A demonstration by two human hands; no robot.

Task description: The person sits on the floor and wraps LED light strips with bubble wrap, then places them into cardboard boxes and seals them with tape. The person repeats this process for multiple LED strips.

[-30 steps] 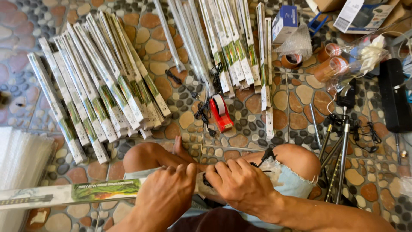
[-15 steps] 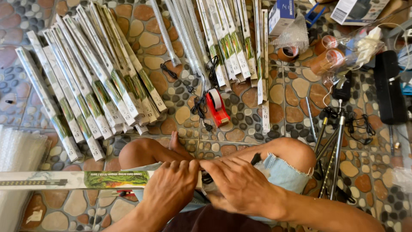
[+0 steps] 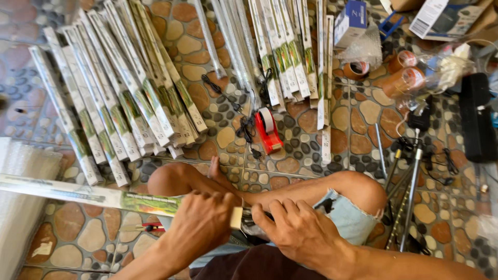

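I sit cross-legged on a pebble-patterned floor. My left hand (image 3: 199, 225) is wrapped around the right end of a long narrow white box with a green picture (image 3: 93, 196), which stretches out to the left over my lap. My right hand (image 3: 298, 231) is at the box's open end, fingers curled on something dark there that I cannot make out. The box end (image 3: 236, 218) shows between the two hands.
Rows of the same long boxes (image 3: 111, 101) lie fanned on the floor ahead, more at top centre (image 3: 280, 52). A red tape dispenser (image 3: 270, 132), black cords (image 3: 244, 122), brown tape rolls (image 3: 407, 78), a tripod (image 3: 410, 181), small cartons (image 3: 350, 21) and bubble wrap (image 3: 23, 202) surround me.
My hands and the long box have stayed in my lap; the box has slid slightly left and my right hand's fingers have closed in on its end. The view shifted a little.
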